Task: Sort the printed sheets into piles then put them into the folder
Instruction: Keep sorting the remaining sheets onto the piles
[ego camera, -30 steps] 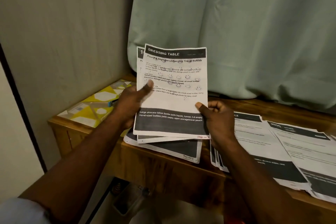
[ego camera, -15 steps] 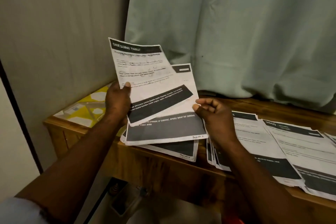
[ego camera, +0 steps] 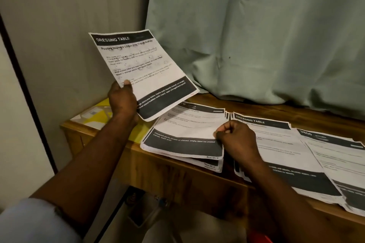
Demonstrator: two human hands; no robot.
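My left hand point(ego camera: 122, 100) grips a printed sheet headed "DRESSING TABLE" point(ego camera: 144, 73) by its left edge and holds it tilted in the air above the table's left end. My right hand point(ego camera: 237, 140) pinches the right edge of the top sheet of the left pile point(ego camera: 183, 132), which lies on the wooden table point(ego camera: 197, 179). A second pile headed "DRESSING TABLE" point(ego camera: 280, 144) lies to the right of my right hand. A third pile point(ego camera: 339, 160) overlaps it at the far right. A yellow patterned folder point(ego camera: 96, 114) lies at the table's left end, partly hidden by my left hand.
A pale green curtain point(ego camera: 256, 35) hangs behind the table. A grey wall point(ego camera: 59, 35) closes the left side. The piles overhang the table's front edge. Dim objects lie on the floor point(ego camera: 150, 209) under the table.
My left hand has lifted the "DRESSING TABLE" sheet up and left, away from the others. My right hand has brought the remaining sheets down onto the left pile.
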